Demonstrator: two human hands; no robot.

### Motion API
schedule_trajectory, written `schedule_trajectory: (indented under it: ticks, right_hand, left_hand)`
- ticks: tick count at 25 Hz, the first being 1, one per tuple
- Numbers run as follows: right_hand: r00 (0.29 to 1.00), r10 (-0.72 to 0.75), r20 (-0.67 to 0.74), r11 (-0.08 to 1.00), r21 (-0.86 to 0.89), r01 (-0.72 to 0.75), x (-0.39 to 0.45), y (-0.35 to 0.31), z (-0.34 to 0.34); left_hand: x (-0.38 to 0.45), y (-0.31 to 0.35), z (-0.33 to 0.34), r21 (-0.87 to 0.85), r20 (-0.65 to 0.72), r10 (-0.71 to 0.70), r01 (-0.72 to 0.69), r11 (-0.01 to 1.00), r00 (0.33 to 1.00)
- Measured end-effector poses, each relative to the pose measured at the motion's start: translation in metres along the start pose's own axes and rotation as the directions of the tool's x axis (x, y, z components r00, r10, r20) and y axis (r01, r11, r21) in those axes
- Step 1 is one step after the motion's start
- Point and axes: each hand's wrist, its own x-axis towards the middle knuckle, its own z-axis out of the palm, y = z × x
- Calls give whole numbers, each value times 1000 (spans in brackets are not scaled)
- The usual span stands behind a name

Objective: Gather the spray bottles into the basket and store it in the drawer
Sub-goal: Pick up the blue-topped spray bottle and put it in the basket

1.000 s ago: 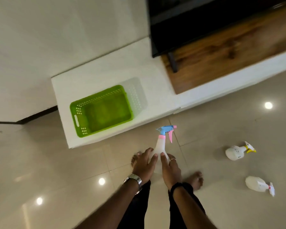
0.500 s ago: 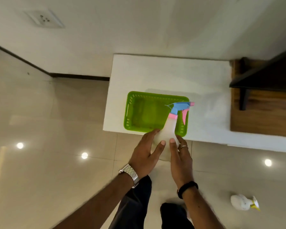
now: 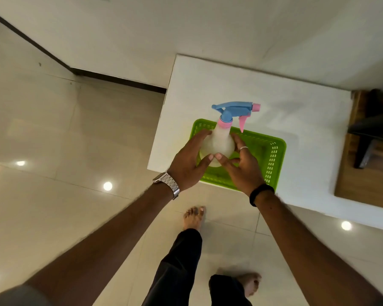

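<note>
We are holding the spray bottle (image 3: pixel 218 144) upright between both hands, its white body cupped from either side, blue trigger head and pink nozzle sticking up past the fingertips and pointing off to the right. The left hand (image 3: pixel 189 161) is wrapping the bottle's left flank; the right hand (image 3: pixel 241 164) is pressing the other flank, thumbs nearly meeting across the near face. Both sets of fingers are curled and gripping the bottle, not splayed.

Judgement: we are using two hands because the body is round and smooth, and a two-sided hold is keeping it vertical for a straight drop.

The bottle is sitting directly over the green basket (image 3: pixel 272 155), which is lying just beneath and beyond the fingers. Whether the base is touching the basket floor we cannot tell; the hands are hiding it. No other bottle is showing inside the basket's visible part, so we are judging this an early deposit, with the drawer step not yet reached.

The basket is resting near the front edge of a white counter (image 3: pixel 274 91), under the knuckles. Past the right fingers, a wooden panel (image 3: pixel 367 180) is adjoining the counter. Below the wrists, glossy pale floor tiles (image 3: pixel 75 133) are reflecting ceiling lights, and bare feet are standing there. Beyond the fingertips, a plain wall is meeting a dark skirting.
</note>
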Motion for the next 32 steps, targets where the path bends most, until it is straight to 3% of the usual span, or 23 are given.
schedule_trajectory:
  ticks: [6, 10, 12, 22, 27, 32]
  right_hand:
    - [1000, -1, -23, 995, -95, -1, 31, 31, 21]
    - [994, -66, -86, 987, -155, 52, 37, 43, 33]
    - [992, -62, -108, 989, -140, 47, 39, 42, 38]
    - [980, -85, -180, 986, -156, 57, 32, 27, 41]
    - [982, -89, -170, 878, -478, -3, -22, 22, 26]
    - [987, -139, -85, 759, -649, 51, -82, 46, -2]
  left_hand:
    - [20, -14, 14, 259, 7, 19, -21, 966, 1000]
    - [20, -9, 17, 547, -74, 64, -13, 837, 995]
    - [17, -8, 19, 599, -136, 56, 38, 800, 989]
    - [-4, -16, 23, 508, -77, 3, 37, 861, 997]
    - [-42, -16, 25, 421, -150, 137, -62, 905, 979]
    - [-64, 7, 61, 313, 31, 217, -216, 925, 976]
